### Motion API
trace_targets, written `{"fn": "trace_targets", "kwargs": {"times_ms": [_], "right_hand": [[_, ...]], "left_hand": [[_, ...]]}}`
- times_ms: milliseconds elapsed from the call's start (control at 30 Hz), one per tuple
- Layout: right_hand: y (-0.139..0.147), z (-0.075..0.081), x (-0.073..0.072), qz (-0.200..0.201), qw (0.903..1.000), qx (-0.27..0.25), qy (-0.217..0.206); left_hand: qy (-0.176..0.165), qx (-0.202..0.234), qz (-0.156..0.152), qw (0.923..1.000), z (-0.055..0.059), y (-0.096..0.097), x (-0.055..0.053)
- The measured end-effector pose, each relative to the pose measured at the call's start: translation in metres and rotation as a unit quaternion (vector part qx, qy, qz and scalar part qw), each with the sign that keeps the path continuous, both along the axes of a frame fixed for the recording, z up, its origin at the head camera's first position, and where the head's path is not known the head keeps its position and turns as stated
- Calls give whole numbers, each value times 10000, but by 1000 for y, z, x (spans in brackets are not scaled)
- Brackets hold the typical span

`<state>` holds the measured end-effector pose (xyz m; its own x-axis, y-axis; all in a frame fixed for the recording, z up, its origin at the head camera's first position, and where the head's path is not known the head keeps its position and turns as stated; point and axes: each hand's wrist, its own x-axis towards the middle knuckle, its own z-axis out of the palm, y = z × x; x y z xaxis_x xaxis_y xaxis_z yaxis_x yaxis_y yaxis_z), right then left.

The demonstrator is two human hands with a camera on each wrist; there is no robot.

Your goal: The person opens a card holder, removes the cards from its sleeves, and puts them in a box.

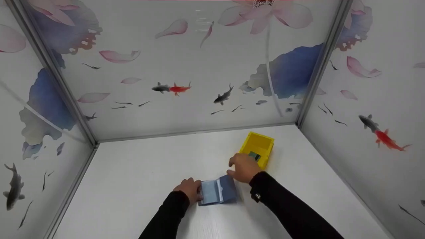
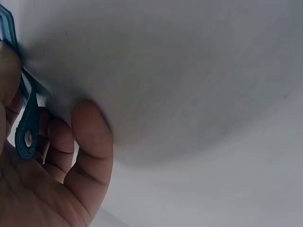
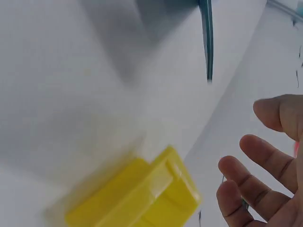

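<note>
A blue card wallet (image 1: 229, 189) lies spread on the white table, its right flap tilted up and clear sleeves showing inside. My left hand (image 1: 189, 190) grips its left edge. In the left wrist view, a teal strap with a snap button (image 2: 28, 135) sticks out between the thumb and fingers. Just off the raised flap, my right hand (image 1: 245, 167) hovers with nothing in it, its fingers loosely bent and apart in the right wrist view. Beyond it stands a yellow bin (image 1: 271, 147) holding a dark green card-like piece (image 1: 255, 155), partly hidden by that hand.
White panels printed with lotus flowers and fish enclose the table (image 1: 139, 166) at the back, left and right. Grey metal posts (image 1: 307, 89) stand in the back corners. The bin sits close to the back right corner.
</note>
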<state>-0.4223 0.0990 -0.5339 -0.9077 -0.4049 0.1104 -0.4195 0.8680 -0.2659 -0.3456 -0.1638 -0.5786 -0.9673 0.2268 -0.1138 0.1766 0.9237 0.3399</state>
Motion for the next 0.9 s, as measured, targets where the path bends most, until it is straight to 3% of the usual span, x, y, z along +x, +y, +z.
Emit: {"fn": "trace_targets", "kwargs": {"times_ms": [67,233,467,600,800,900], "right_hand": [[-16,-8,13,405,9990,97,-188],[-46,-21,34,1053,9917,166,-720],[-62,-36,39,1123,9905,201,-765],[-63,-39,37,1052,9910,91,-821],[-59,-35,32,941,9865,-221,-1321],[-54,-34,29,968,9855,-225,-1378]], "left_hand": [[-63,26,0,10000,0,-1,-2],[7,-64,-73,10000,-23,-6,-15],[209,-27,-230,9995,-41,-10,-25],[159,55,-189,9997,-41,-10,-24],[71,-18,-105,9999,-33,-7,-19],[62,-125,-95,9999,-31,-6,-18]]}}
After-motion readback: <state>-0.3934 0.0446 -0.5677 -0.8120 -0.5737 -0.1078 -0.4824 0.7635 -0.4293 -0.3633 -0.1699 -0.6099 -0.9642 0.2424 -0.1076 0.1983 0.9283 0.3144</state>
